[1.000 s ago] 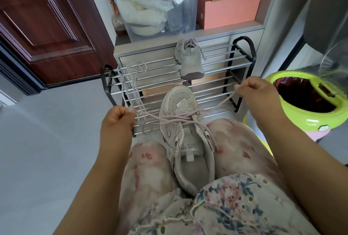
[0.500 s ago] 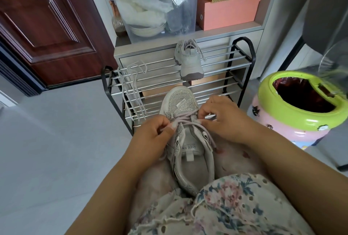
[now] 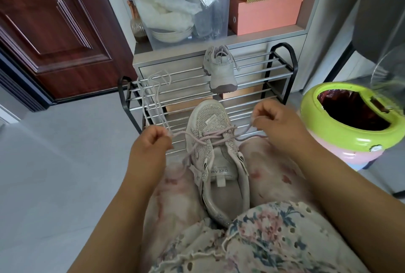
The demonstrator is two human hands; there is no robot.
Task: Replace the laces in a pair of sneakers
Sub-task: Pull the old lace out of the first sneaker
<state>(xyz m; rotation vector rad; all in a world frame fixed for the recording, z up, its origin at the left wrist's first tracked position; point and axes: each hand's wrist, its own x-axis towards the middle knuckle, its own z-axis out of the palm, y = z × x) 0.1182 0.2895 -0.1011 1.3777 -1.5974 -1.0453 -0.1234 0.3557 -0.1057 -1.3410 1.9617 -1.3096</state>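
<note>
A grey sneaker (image 3: 219, 163) lies between my knees, toe pointing away, with a pale pink lace (image 3: 210, 135) threaded across its lower eyelets. My left hand (image 3: 151, 141) pinches the lace's left end beside the shoe. My right hand (image 3: 276, 123) pinches the right end, pulled out to the right. The second sneaker (image 3: 220, 71) stands on the metal shoe rack (image 3: 263, 75), laced. A loose lace (image 3: 153, 97) hangs over the rack's left side.
A green and pink bin (image 3: 350, 132) stands on the right, close to my right hand. A dark wooden door (image 3: 54, 31) is at the left. A clear storage box (image 3: 182, 16) and orange boxes (image 3: 269, 14) sit behind the rack. Grey floor spreads to the left.
Both hands were together on the shoe's eyelets half a second ago. They have now drawn apart, pulling the lace ends outward to each side.
</note>
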